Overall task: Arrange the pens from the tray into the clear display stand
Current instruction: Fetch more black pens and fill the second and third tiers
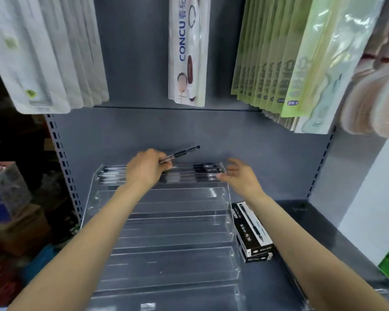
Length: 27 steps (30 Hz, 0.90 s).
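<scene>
A clear tiered display stand (166, 232) fills the middle of the grey shelf. Several black-capped pens (202, 171) lie in its two topmost tiers; the lower tiers hold nothing. My left hand (147, 168) hovers over the top tier and grips a clear pen with a black cap (182, 153), which sticks out up and to the right. My right hand (239, 176) is at the stand's top right corner, fingers spread and relaxed, holding nothing. Two black pen boxes (253, 234) lie stacked just right of the stand.
Packaged goods hang from above: white packs (45, 52) at left, a CONCU pack (188, 50) in the middle, green packs (285, 59) at right. Cardboard boxes (11, 221) sit to the left beyond the shelf upright. Bare grey shelf (319, 239) lies right of the pen boxes.
</scene>
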{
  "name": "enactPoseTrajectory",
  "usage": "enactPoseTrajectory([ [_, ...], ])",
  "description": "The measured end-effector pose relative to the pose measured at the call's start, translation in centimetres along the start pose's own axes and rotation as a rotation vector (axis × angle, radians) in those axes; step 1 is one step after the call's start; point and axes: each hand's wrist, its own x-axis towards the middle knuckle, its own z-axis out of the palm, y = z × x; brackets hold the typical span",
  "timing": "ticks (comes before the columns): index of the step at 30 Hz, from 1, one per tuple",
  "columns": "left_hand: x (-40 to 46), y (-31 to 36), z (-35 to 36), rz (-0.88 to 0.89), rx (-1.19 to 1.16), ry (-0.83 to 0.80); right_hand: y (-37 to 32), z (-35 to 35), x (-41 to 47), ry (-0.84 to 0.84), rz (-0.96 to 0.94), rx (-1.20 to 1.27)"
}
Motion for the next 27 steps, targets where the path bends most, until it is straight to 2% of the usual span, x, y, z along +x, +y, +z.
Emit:
enactPoseTrajectory([
  [8, 0.6, 1.4, 1.4, 0.027, 0.133, 0.012, 0.9, -0.1, 0.8, -0.023, -0.030, 0.028],
  [15, -0.1, 1.5, 2.2, 0.252, 0.172, 0.007, 1.2, 0.1, 0.9, -0.004, -0.044, 0.040],
  [19, 0.0, 1.6, 2.1, 0.257, 0.221, -0.013, 1.0, 0.1, 0.7, -0.007, -0.059, 0.008],
  [27, 0.3, 2.3, 1.9, 0.299, 0.111, -0.182, 1.0, 0.1, 0.6, -0.021, -0.052, 0.000],
])
